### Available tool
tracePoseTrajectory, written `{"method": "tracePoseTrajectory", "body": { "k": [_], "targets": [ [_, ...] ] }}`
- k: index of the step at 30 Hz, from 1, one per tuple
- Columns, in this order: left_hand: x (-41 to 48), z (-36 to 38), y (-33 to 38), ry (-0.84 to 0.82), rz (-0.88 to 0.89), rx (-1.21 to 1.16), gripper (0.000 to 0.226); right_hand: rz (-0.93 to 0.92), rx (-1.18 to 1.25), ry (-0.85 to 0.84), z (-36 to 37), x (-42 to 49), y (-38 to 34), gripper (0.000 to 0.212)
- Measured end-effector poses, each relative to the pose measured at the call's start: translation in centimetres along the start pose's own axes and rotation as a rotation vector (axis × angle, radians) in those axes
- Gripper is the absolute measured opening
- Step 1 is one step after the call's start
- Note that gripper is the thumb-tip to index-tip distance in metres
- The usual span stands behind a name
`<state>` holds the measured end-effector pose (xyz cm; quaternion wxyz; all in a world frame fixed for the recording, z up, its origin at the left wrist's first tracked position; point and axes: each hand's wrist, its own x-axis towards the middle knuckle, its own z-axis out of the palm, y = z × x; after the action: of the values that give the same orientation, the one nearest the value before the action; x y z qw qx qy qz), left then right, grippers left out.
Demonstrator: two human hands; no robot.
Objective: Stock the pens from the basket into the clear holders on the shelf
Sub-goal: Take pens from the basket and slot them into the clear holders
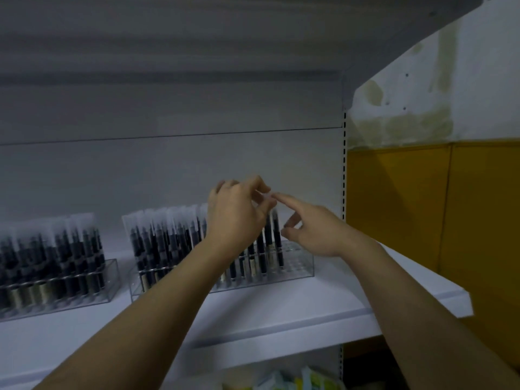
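Dark pens with clear caps stand upright in two clear holders on the white shelf. The middle holder (299, 266) is filled from its left end, and its right end shows bare slots. My left hand (239, 218) reaches over the row, its fingers curled and pinching the clear cap of a pen (277, 237) at the right end of the row. My right hand (318, 235) is just to the right, its index finger stretched out to touch that cap's top. The second holder (108, 280), on the left, is full of pens. The basket is out of view.
The white shelf board (281, 313) ends in a front lip and a right corner near my right forearm. A slotted upright (343, 164) and a yellow and white wall lie to the right. Another shelf hangs overhead. Coloured packets (284, 381) sit on the level below.
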<state>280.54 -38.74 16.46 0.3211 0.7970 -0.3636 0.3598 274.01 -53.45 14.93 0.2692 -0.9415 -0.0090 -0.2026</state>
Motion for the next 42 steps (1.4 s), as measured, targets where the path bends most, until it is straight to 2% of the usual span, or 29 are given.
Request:
{"method": "tracePoseTrajectory", "body": {
  "k": [4,17,20,25,29,37,42],
  "targets": [
    [0.6,0.9,0.1,-0.028,-0.070,0.156,0.024,0.007,-0.034,-0.070,-0.6,-0.7,-0.2,0.070],
    [2.4,0.3,0.4,-0.232,-0.165,0.070,0.022,0.026,-0.054,-0.023,0.5,-1.2,-0.1,0.085],
    [1.7,0.6,0.5,-0.299,-0.162,0.130,0.026,0.052,-0.035,-0.015,0.6,-1.6,-0.4,0.086],
    [-0.1,0.1,0.5,-0.257,-0.030,0.256,0.036,0.099,-0.063,-0.024,0.9,-3.1,-1.3,0.093],
    [-2.3,-2.0,0.3,-0.210,0.063,0.291,0.054,0.111,-0.128,0.067,0.7,-4.3,-2.1,0.091],
    [-8.2,-6.4,-0.6,-0.130,0.150,0.249,0.053,0.017,-0.209,0.181,2.0,-9.1,-6.0,0.062],
    [-14.2,-10.5,-2.9,-0.132,0.093,0.254,0.051,-0.055,-0.180,0.135,6.2,-11.8,-9.0,0.067]
  ]
}}
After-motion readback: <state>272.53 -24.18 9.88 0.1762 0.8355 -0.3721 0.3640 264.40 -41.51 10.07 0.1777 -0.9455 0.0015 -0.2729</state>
